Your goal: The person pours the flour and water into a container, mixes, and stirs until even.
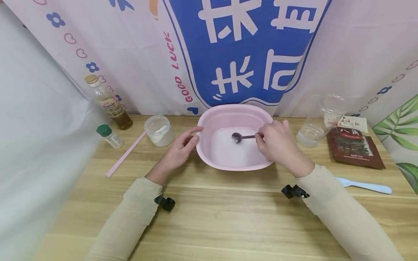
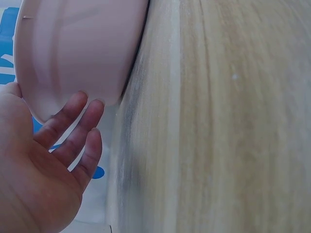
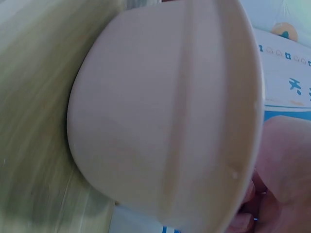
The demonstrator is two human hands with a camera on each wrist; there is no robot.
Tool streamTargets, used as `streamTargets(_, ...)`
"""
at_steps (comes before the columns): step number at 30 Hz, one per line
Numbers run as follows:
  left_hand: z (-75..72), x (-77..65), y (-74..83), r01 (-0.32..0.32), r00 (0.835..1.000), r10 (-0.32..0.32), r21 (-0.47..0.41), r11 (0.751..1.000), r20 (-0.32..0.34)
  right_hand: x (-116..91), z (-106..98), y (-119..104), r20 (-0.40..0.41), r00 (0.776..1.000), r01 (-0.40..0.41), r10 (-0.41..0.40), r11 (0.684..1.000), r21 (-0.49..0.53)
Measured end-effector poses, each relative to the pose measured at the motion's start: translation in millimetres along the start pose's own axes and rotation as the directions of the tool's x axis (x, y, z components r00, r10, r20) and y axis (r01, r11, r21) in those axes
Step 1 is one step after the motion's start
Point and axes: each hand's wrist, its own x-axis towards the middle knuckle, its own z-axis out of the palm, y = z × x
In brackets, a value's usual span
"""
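Note:
A pink oval basin [image 1: 235,167] stands on the table with white contents spread over its bottom. The left hand [image 1: 183,145] is at its left end, index fingertip and thumb at the rim. Seen from the left wrist, the other fingers [image 2: 90,116] are spread loosely beside the outer wall. Over the basin's right side, the right hand [image 1: 277,141] holds a small dark brown spoon [image 1: 237,137] by its handle, bowl low over the white contents. The right wrist view shows mostly the basin's outer wall [image 3: 141,107], with curled fingers partly hidden behind the rim.
On the left stand an oil bottle [image 1: 112,108], a green-capped shaker [image 1: 110,137] and a tub of white powder [image 1: 160,132], near a pink stick [image 1: 125,155]. To the right are clear cups [image 1: 308,137], a brown packet [image 1: 354,148] and a light blue plastic utensil [image 1: 369,186]. A printed cloth [image 1: 183,65] hangs behind.

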Motion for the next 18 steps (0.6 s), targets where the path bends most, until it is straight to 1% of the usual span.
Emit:
streamTargets(5,0.4,0.1,-0.8,-0.004,1.0,0.004,-0.004,1.0,-0.004,-3.0,-1.7,4.4,0.011,1.0,0.002,-0.003,1.0,0.003)
streamTargets(13,0.6,0.3,-2.0,-0.012,1.0,0.012,-0.017,1.0,-0.003,-0.9,8.7,-6.1,0.075,0.991,0.1,-0.106,0.992,0.08)
streamTargets(18,1.1,0.6,-1.3,-0.013,1.0,0.013,-0.01,1.0,-0.006,0.1,12.7,-12.3,0.092,0.986,0.128,-0.14,0.985,0.118)
